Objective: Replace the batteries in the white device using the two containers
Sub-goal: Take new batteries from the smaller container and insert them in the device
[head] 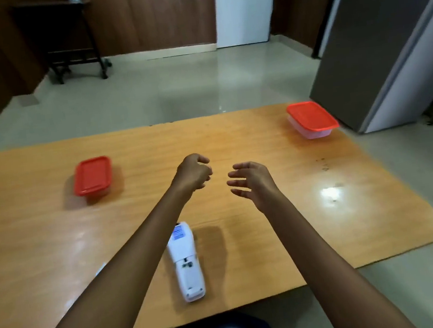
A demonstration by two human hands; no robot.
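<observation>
A: Where is the long white plastic device (186,261), and which way does it point?
B: It lies flat on the light brown wooden table (272,238), near the front edge, between the two forearms. Its long axis runs away from the person, and the far end leans a little to the left. The back side is up, with a blue-printed label at the far end.
A: How many things do you count?
B: One device, two hands, and two rectangular clear plastic containers with red lids. The left container (92,175) stands well left of the hands, and the right container (311,119) stands at the far right corner. Both lids are on.
A: And the hands?
B: Both are above the table, beyond the device. The left hand (193,173) has loosely curled fingers and holds nothing. The right hand (252,181) has relaxed, spread fingers and is also empty.
A: What is hard to see?
B: The left forearm covers most of a small white object (100,270); I cannot tell what it is. What the containers hold is not visible.
</observation>
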